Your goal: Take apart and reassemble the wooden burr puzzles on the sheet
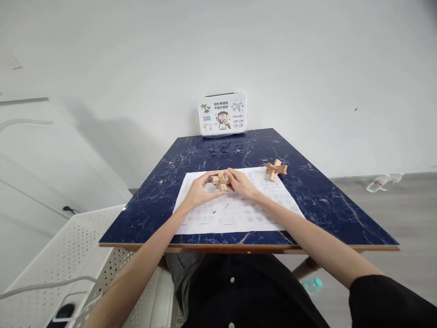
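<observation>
Between my two hands is a wooden burr puzzle of interlocking light-wood pieces, held low over a printed paper sheet. My left hand grips it from the left, thumb along the near side and fingers around the far side. From the right, my right hand closes on it with bent fingers that hide part of its right side. A dark mark shows on one of its faces. A second group of crossed wooden pieces rests at the sheet's upper right corner, apart from both hands.
The sheet lies on a dark blue marbled table. At the back, a white printed case leans near the wall. A white perforated basket stands left of the table. Plastic bottles lie on the floor at right.
</observation>
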Tool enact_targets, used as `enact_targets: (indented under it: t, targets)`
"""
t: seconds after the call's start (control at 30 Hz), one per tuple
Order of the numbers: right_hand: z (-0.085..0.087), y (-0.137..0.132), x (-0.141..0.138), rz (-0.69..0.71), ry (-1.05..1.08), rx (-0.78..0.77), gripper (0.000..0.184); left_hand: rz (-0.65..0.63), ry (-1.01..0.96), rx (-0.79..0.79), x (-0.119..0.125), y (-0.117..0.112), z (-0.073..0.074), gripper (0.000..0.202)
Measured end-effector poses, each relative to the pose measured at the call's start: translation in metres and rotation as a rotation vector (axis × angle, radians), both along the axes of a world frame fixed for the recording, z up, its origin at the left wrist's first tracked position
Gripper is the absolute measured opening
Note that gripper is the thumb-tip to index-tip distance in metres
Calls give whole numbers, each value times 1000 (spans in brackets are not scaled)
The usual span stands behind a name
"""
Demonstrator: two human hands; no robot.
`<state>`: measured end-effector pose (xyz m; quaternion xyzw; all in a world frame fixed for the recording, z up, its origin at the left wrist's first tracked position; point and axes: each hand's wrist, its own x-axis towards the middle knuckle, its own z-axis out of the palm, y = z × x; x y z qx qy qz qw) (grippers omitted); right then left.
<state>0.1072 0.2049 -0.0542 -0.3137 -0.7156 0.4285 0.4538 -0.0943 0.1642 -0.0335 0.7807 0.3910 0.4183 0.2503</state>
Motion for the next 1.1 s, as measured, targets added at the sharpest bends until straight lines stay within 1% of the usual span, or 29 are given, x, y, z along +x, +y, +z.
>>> enact_targets:
  t: [0.1,0.2,0.3,0.43,0.53,0.6,0.7,0.8,0.9,1.03,1.1]
  targets:
    - [0,2,0,5,15,-29,50,24,-15,-7,1,1,0,68]
    - [0,3,-1,61,49,-64,50,74,-65,-21,-1,3,0,68]
    - [-2,4,-3,91,71,-104,52,78,-72,-24,-2,4,-1,68]
    - [-7,8,-5,60,53,-136,49,113,-24,8,-3,5,-3,67]
    - [-8,10,-5,50,49,-168,46,113,9,22,-5,5,-3,67]
    - [-8,9,-5,74,54,-210,45,105,43,50,-5,3,-1,65]
    - [-4,7,-3,151,78,-307,49,111,128,136,-4,-1,3,63]
    - [-2,5,-2,225,137,-419,53,133,175,173,-2,-4,5,73]
    - [-2,5,-3,255,237,-513,55,151,166,154,0,-2,4,83]
    - [-6,13,-7,218,397,-611,53,162,153,148,-2,5,-4,90]
    - [-8,20,-6,173,476,-640,45,178,149,157,-4,8,-7,86]
